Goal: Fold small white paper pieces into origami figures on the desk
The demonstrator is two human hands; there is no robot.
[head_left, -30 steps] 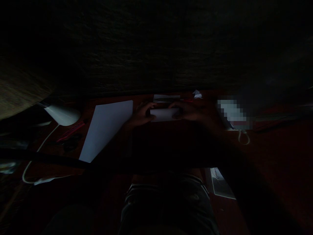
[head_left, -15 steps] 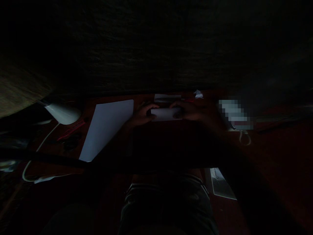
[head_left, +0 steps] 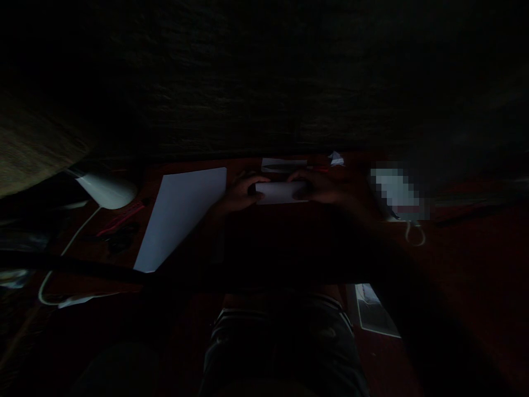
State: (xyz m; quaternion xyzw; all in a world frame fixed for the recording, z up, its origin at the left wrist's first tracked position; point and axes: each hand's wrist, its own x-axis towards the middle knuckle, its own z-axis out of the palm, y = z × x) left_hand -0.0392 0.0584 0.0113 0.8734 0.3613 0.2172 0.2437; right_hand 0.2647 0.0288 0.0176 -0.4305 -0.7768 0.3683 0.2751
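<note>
The light is very dim. Between my two hands a folded white paper [head_left: 279,192] lies low over the reddish table. My left hand [head_left: 239,196] grips its left end, thumb on the near side and fingers curled over the far side. At the right end my right hand [head_left: 320,188] holds it the same way. Just beyond the paper, a white strip of paper [head_left: 270,161] lies under a dark, blade-like tool [head_left: 285,167] with a red handle. A crumpled bit of paper [head_left: 336,159] is to its right.
A stack of white paper sheets [head_left: 185,209] lies left of my left hand. Farther left are a white cone-shaped lamp head [head_left: 109,190], a white cord [head_left: 78,231] and a red slim object [head_left: 119,218]. A pixelated pale item [head_left: 397,190] is on the right. A dark wall rises behind.
Almost nothing differs. Both hands keep their grip on the folded paper, and the whole view has shifted very slightly.
</note>
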